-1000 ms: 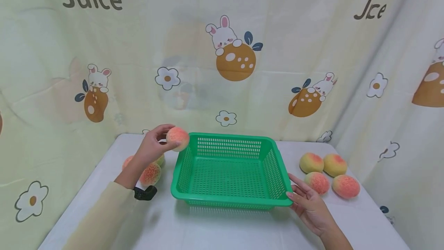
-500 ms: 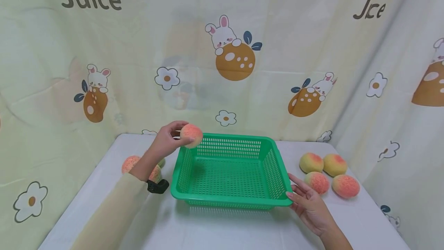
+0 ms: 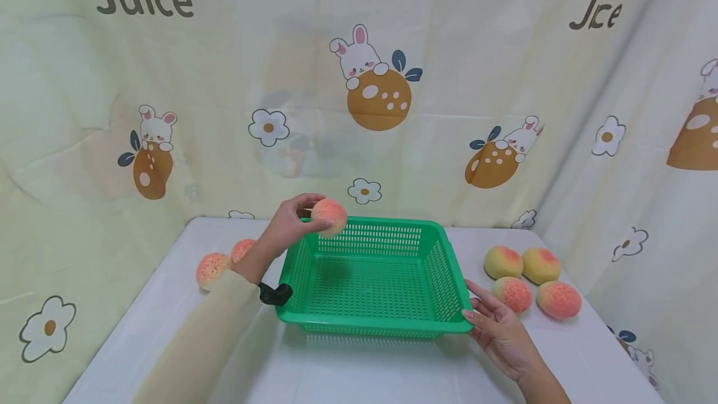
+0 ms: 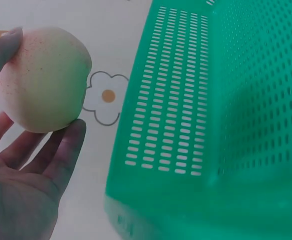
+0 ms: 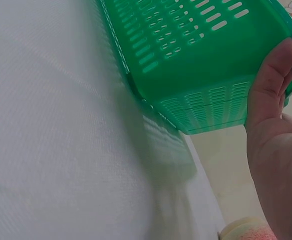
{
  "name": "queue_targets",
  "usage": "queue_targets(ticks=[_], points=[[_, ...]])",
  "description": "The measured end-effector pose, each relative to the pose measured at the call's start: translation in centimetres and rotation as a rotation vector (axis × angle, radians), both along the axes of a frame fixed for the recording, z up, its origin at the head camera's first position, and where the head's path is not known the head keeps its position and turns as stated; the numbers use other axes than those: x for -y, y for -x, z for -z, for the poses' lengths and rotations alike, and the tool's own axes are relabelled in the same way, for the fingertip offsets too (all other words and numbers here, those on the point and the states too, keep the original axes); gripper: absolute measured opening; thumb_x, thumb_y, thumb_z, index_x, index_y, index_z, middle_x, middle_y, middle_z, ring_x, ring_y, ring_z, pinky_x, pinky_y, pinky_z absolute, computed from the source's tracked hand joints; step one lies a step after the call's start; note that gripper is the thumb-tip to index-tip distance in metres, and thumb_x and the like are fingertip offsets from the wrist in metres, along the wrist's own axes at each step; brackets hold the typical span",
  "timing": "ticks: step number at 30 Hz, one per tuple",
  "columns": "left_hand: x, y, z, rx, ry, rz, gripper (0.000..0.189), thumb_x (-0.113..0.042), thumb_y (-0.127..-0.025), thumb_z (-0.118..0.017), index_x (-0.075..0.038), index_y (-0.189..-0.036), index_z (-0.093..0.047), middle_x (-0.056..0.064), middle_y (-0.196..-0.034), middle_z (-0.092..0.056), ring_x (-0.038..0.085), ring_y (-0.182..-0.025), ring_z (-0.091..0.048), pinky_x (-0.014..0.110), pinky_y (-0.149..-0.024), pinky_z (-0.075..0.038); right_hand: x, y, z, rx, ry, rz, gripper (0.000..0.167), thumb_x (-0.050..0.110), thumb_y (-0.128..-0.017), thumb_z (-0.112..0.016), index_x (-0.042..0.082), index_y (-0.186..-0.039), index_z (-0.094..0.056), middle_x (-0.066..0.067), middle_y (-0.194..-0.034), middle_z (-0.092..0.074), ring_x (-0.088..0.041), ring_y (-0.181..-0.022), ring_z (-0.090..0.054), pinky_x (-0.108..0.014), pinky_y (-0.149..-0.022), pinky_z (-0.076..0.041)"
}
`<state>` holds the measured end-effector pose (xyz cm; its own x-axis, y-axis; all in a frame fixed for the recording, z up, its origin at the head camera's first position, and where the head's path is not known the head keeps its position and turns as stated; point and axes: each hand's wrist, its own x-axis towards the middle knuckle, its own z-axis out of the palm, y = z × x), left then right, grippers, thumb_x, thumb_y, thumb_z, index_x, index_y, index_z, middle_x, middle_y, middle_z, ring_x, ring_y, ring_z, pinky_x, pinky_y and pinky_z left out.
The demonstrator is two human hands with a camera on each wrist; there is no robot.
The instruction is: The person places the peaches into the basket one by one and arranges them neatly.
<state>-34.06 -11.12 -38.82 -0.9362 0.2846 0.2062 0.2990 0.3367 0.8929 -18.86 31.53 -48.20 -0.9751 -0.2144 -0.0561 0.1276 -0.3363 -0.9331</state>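
My left hand (image 3: 290,223) grips a pink and cream peach (image 3: 331,216) between thumb and fingers, held above the back left corner of a green plastic basket (image 3: 370,324). Seen from the left wrist, the peach (image 4: 43,82) hangs beside the slotted basket wall (image 4: 168,100), apart from it. My right hand (image 3: 501,332) pinches the basket's front right corner, thumb on the rim and fingers beneath or behind it. In the right wrist view the thumb (image 5: 275,75) presses against the green basket (image 5: 200,70). The inside of the basket shows only its bare mesh floor.
Right of the basket several peaches (image 3: 513,295) sit close together on the white table (image 3: 359,373). To the left lie a speckled peach (image 3: 212,270) and another peach (image 3: 243,249), partly behind my left forearm. A printed curtain (image 3: 449,80) hangs behind the table.
My left hand has carried the peach rightward, from the basket's left edge to over its back left part. The right hand and the basket have stayed in place.
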Motion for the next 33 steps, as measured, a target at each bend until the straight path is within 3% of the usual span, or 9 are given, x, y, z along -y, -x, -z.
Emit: queue_targets(ticks=[13, 21, 33], points=[[-2.1, 1.7, 1.3, 0.047, -0.086, 0.036, 0.059, -0.031, -0.087, -0.083, -0.019, -0.14, -0.061, 0.005, -0.137, -0.064, 0.029, -0.121, -0.063, 0.039, -0.094, -0.059, -0.1, 0.0, 0.0, 0.017, -0.013, 0.013, 0.063, 0.0, -0.102, -0.058, 0.022, -0.158, -0.04, 0.005, -0.117, -0.063, -0.008, -0.103, -0.068, -0.025, -0.089, -0.06], [-3.6, 1.8, 1.8, 0.112, -0.135, 0.058, 0.058, -0.028, -0.085, -0.085, -0.018, -0.138, -0.062, 0.006, -0.137, -0.064, 0.031, -0.121, -0.064, 0.056, -0.102, -0.054, -0.1, 0.1, 0.1, 0.019, -0.014, 0.002, 0.064, 0.0, -0.102, -0.057, 0.022, -0.159, -0.039, 0.004, -0.117, -0.064, -0.009, -0.103, -0.068, -0.025, -0.09, -0.06], [-5.7, 2.4, 2.9, 0.179, -0.134, 0.046, 0.059, -0.031, -0.083, -0.087, -0.02, -0.137, -0.064, 0.004, -0.135, -0.066, 0.027, -0.116, -0.065, 0.055, -0.102, -0.054, 0.0, 0.1, -0.1, 0.024, -0.022, 0.012, 0.064, 0.001, -0.102, -0.058, 0.022, -0.159, -0.038, 0.004, -0.121, -0.064, -0.009, -0.106, -0.069, -0.026, -0.091, -0.06]])
